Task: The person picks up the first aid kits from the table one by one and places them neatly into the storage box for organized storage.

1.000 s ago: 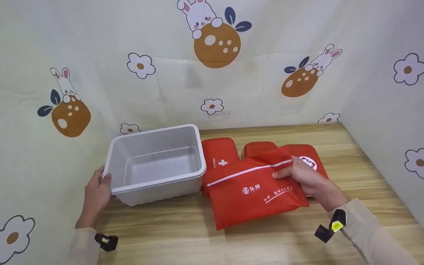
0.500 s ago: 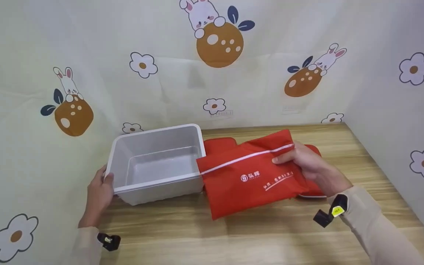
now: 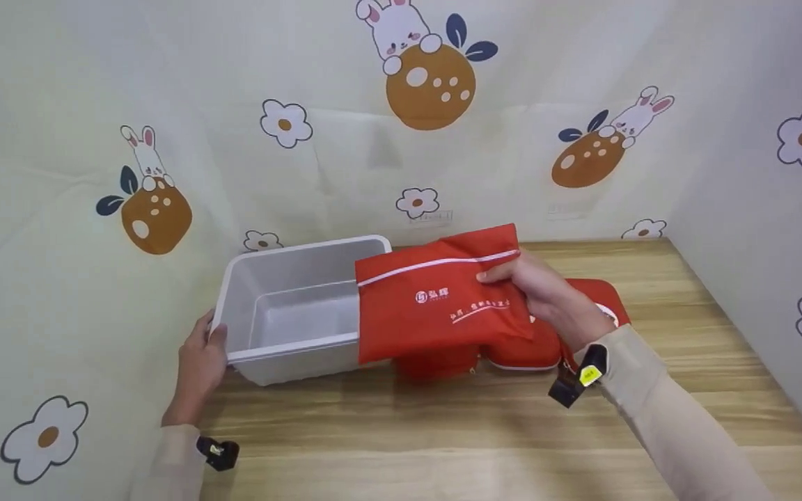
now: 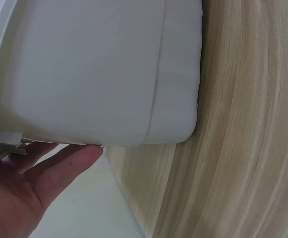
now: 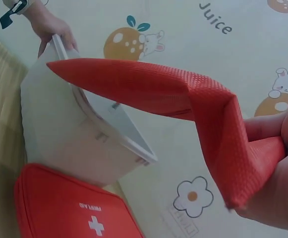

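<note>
- right hand (image 3: 551,289): thumb and fingers pinch the pouch (image 3: 408,313) at its right edge.
- left hand (image 3: 200,362): thumb and fingers grip the rim at the left end of the tub (image 3: 289,365).
- pouch: raised, hiding the tub's right end from the head view; cannot tell whether they touch.
- first-aid case (image 5: 69,203): just beside the tub's right end.
- two red cases (image 3: 523,351): farther right of the tub.
- table (image 3: 401,445): under the tub.

Long beige sleeves (image 3: 679,417), black angular wrist devices (image 3: 568,390), yellow label (image 3: 590,376) on the right
</note>
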Motion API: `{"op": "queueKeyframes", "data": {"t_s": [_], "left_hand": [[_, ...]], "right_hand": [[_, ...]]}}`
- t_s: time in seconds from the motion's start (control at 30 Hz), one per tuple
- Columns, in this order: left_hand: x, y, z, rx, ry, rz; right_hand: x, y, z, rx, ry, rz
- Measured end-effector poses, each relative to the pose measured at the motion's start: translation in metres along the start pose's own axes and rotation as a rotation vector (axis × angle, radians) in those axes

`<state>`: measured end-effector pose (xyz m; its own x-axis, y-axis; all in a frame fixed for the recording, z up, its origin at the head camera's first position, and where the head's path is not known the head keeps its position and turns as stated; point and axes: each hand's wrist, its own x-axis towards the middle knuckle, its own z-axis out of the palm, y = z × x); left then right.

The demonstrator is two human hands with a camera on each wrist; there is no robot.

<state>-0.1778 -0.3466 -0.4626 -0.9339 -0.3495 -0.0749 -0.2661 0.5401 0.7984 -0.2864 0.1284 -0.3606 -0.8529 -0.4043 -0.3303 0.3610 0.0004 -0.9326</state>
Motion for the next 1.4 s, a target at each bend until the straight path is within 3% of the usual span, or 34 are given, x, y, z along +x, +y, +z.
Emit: {"op": "queueKeyframes", "data": {"t_s": [0.3, 0.63, 1.17, 1.4], "left_hand": [[-0.001, 0.0, 0.001, -0.021, 0.012, 0.022], [0.0, -0.001, -0.002, -0.017, 0.014, 0.012], [0.004, -0.002, -0.002, -0.03, -0.012, 0.014], [0.007, -0.002, -0.003, -0.04, 0.002, 0.027]], "right_hand": [[0.03, -0.007, 0.034, 0.042, 0.017, -0.036], [0.066, -0.006, 0.073, 0.02, 0.066, 0.007], [0.099, 0.015, 0.121, -0.029, 0.072, 0.07], [0.11, 0.03, 0.139, 0.004, 0.084, 0.05]]}}
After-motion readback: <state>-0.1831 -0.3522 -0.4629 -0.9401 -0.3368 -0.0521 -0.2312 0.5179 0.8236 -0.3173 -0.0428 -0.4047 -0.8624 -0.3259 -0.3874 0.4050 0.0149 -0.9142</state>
